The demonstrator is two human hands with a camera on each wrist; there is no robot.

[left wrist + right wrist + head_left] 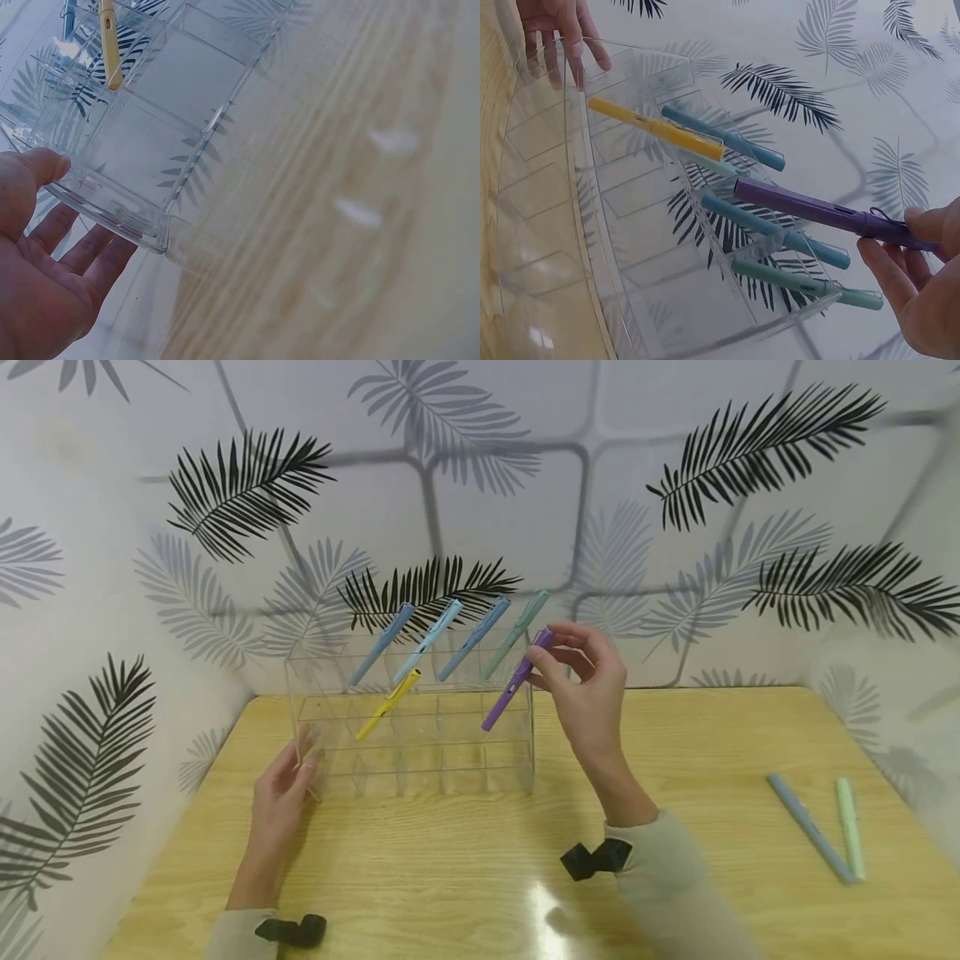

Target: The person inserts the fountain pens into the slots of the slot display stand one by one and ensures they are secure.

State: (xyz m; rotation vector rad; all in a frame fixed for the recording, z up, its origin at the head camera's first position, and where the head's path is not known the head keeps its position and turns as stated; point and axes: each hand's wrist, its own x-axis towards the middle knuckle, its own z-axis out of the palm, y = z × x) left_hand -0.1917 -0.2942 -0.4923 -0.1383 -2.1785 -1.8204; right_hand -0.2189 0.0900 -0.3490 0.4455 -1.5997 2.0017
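A clear tiered pen rack [420, 768] stands toward the back of the wooden table. My right hand [588, 693] pinches a purple pen [510, 693] by its clip end, tilted in front of the rack's right side. My left hand [277, 793] grips the rack's left edge, thumb on one side and fingers on the other in the left wrist view. A yellow pen [386, 706] leans in the middle tier. Along the top tier lean a blue pen [382, 643], a light blue pen [427, 643], another blue pen [474, 639] and a green pen [517, 635].
On the table's right side lie a grey-blue pen [810, 827] and a pale green pen [849, 827], their near ends close together. Behind the table [712, 735] rises a wall covering [622, 510] printed with leaves. Black straps with small devices [596, 858] sit on both wrists.
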